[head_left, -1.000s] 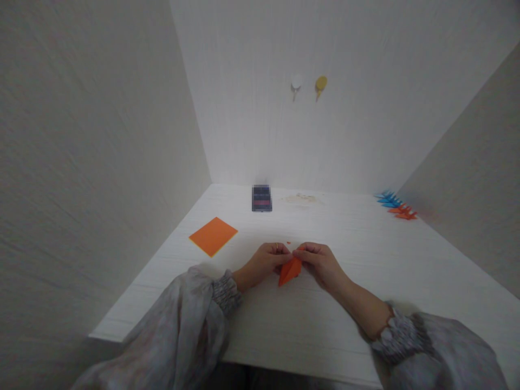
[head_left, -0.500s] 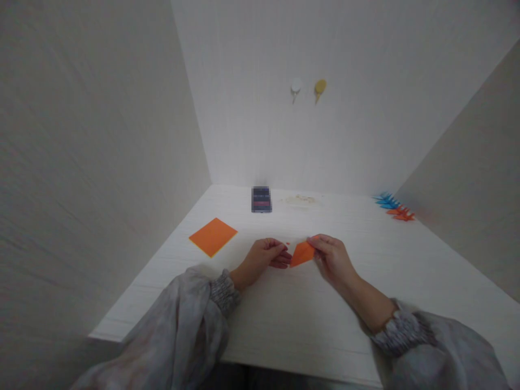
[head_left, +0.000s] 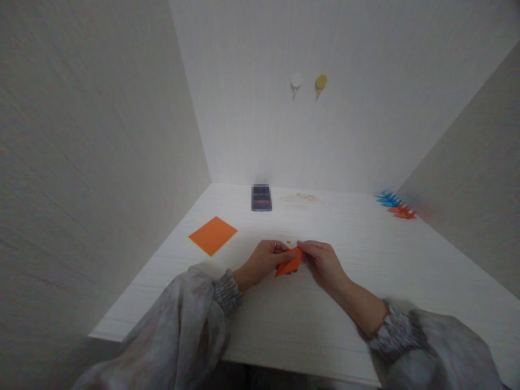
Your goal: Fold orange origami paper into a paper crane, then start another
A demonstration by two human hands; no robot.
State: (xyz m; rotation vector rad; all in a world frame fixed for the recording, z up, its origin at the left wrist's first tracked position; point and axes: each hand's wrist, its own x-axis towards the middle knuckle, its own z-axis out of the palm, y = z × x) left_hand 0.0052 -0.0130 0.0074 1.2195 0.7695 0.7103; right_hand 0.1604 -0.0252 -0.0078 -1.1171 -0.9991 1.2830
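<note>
- The left hand [head_left: 265, 261] grasps a small folded orange paper [head_left: 289, 264], its thumb laid over the upper face and fingers curled behind; fingertips also show under the paper's lower right side.
- A ring [head_left: 274, 244] sits on one finger of that hand.
- The right hand [head_left: 325, 261] has thumb and forefinger together at the paper's upper right corner, pinching it; its other fingers are bent in and partly hidden.
- The paper is between the two hands, over the middle of the worktop [head_left: 300, 330], with a point directed toward the near edge and slightly left. Whether it touches the surface, I cannot tell.
- Gathered grey cuffs [head_left: 227, 292] end the sleeves at both wrists.
- A tiny orange scrap [head_left: 288, 242] lies just beyond the fingers, toward the far edge.
- A flat orange sheet [head_left: 213, 236], rimmed yellow along its near sides, lies near the left edge, one corner facing the near edge.
- A dark, pixelated object [head_left: 261, 198] is close to the far edge, with pale brown marks [head_left: 303, 197] to its right.
- By the far right corner, blue folded pieces [head_left: 388, 199] and orange folded pieces [head_left: 402, 211] form one slanting row.
- On the back wall hang a white hook [head_left: 296, 82] and a yellow hook [head_left: 320, 82], side by side.
</note>
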